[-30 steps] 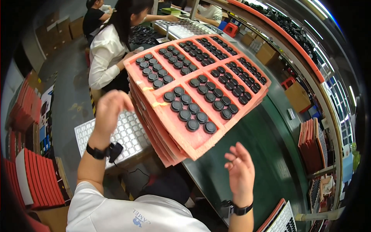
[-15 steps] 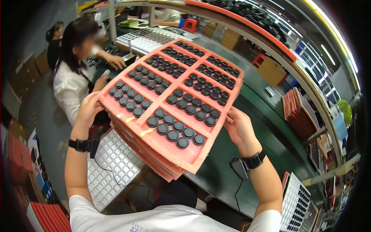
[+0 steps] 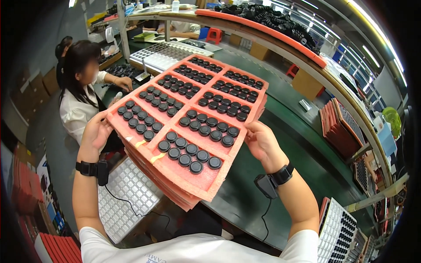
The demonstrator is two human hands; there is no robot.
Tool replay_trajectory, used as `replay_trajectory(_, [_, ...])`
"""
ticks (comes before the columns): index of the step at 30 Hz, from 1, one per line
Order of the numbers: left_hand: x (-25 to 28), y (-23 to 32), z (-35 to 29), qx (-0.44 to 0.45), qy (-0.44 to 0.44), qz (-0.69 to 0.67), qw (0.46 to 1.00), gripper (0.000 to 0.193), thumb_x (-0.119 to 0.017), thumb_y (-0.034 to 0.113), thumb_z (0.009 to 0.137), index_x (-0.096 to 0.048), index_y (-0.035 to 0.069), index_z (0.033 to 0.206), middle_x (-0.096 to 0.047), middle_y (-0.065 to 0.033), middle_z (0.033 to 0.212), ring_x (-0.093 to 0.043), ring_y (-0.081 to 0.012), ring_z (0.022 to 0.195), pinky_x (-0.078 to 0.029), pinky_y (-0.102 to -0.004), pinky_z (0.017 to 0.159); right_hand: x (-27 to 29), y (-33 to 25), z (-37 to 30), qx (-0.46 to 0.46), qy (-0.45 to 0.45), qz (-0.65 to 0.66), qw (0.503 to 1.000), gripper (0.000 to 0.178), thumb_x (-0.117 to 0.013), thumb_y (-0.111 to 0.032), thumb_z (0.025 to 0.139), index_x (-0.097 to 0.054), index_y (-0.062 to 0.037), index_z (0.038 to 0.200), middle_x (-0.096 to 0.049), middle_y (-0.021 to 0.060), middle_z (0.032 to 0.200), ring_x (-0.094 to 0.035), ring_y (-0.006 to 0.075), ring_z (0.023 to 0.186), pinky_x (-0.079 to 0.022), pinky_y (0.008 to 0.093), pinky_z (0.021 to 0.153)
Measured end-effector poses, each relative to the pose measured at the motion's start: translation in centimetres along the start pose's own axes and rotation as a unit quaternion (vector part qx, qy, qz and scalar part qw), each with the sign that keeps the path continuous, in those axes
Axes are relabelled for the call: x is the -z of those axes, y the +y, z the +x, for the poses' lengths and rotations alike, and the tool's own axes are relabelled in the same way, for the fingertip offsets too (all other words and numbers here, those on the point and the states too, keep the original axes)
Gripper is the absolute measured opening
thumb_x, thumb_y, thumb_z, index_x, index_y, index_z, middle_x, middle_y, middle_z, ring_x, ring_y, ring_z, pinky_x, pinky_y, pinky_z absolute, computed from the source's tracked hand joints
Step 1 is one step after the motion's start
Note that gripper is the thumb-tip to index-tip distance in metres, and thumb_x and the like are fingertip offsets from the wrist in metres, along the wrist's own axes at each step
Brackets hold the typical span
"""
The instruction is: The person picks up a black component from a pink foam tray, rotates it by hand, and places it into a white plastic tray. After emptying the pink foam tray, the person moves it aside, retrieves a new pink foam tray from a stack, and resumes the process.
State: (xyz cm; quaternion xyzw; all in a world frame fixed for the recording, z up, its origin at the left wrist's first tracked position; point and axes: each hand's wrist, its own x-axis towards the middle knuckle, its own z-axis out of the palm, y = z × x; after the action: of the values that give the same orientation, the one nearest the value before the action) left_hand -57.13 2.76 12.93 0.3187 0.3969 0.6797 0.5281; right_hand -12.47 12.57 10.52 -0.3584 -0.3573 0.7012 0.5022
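Between my hands is a pink foam tray (image 3: 205,191), its compartments filled with rows of round black caps (image 3: 191,149). More foam trays (image 3: 172,197) are layered beneath it, and their contents are hidden. My left hand (image 3: 97,131) grips the stack's left edge near the front corner, thumb on top. My right hand (image 3: 262,141) is closed on the right edge, its fingertips partly hidden by the foam. The stack tilts down toward me. Two yellow strips (image 3: 157,158) stick to the top tray's near rim. Both wrists wear black straps with wired boxes.
A green worktable (image 3: 280,171) runs beneath and to the right. A white gridded tray (image 3: 125,201) lies below the stack at left. A person in white (image 3: 81,101) sits at left. Other foam trays (image 3: 337,125) stand at right, under an overhead shelf (image 3: 263,33).
The foam stack and both hands sit slightly lower and further left in view, still gripped at the same edges. My view has shifted a little. The seated person's head and arm have moved.
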Motion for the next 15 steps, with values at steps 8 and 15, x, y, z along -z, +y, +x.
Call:
replay_trajectory(8, [-0.9, 0.8, -1.8, 0.022, -0.025, -0.054, 0.998, 0.042, -0.049, 0.016, 0.088, -0.045, -0.004, 0.125, -0.054, -0.0148, 0.121, -0.053, -0.0230, 0.109, -0.041, -0.0359, 0.096, 0.1, -0.8, 0.2, 0.109, -0.079, 0.085, 0.987, 0.028, -0.044, -0.001, 0.082, -0.054, 0.0050, 0.107, -0.060, 0.0146, 0.111, -0.060, 0.0237, 0.099, -0.048, 0.0364, 0.088])
replay_trajectory(15, [-5.3, -1.2, -4.4, -0.027, -0.043, -0.064, 0.997, 0.044, -0.049, 0.014, 0.086, -0.044, -0.001, 0.128, -0.052, -0.0123, 0.127, -0.051, -0.0229, 0.113, -0.040, -0.0372, 0.098, 1.8, -1.3, -0.2, 0.149, -0.121, 0.152, 0.970, 0.031, -0.041, 0.004, 0.080, -0.047, 0.0088, 0.110, -0.058, 0.0166, 0.108, -0.060, 0.0263, 0.099, -0.049, 0.0386, 0.089])
